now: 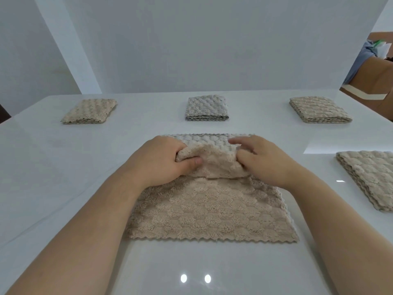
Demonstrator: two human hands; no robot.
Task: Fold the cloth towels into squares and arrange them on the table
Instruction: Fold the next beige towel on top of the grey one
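A beige textured towel (210, 211) lies spread on the white table (63, 167) in front of me. Its middle is bunched up into a raised fold between my hands. My left hand (163, 160) grips the left end of that fold, thumb on top. My right hand (261, 158) pinches the right end. Three folded squares sit in a row at the back: a beige one (90, 111) on the left, a grey one (206, 107) in the middle, a beige one (319, 110) on the right. Another folded beige towel (370, 177) lies at the right edge.
A white wall rises right behind the table's far edge. Past the wall's right end, a brown surface with cloth and clutter (374, 67) shows. Glossy bare tabletop stretches to my left and near the front edge.
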